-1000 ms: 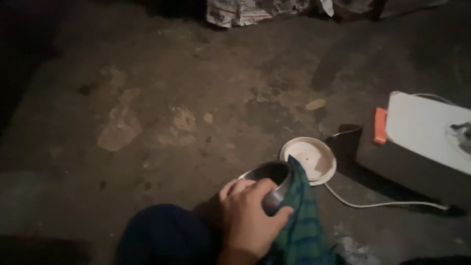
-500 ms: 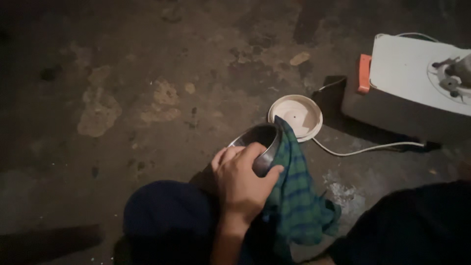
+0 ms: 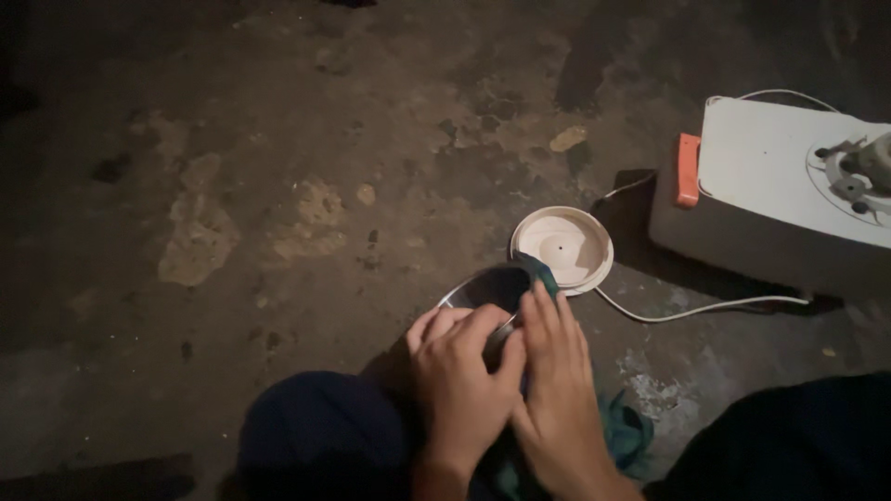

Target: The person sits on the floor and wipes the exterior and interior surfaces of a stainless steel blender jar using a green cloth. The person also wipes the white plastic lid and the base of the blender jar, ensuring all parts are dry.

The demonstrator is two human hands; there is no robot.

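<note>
A round steel jar [image 3: 484,289] rests against my knee, low in the middle of the view, its mouth facing up and away. My left hand [image 3: 461,385] wraps around the jar's near side. A green striped cloth [image 3: 543,276] lies over the jar's right rim, and my right hand [image 3: 560,390] presses flat on it. More of the cloth shows below my right wrist. Just beyond the jar, a round cream plastic lid [image 3: 562,249] lies flat on the floor.
A white and grey appliance base [image 3: 770,195] with an orange knob stands at the right, its white cord [image 3: 691,311] running across the floor past the lid. The floor [image 3: 278,186] is dark, stained concrete. My knees in dark cloth fill the bottom edge.
My right hand has come into view and settled on the cloth at the jar's rim. The view has shifted, so the appliance shows more fully at the right.
</note>
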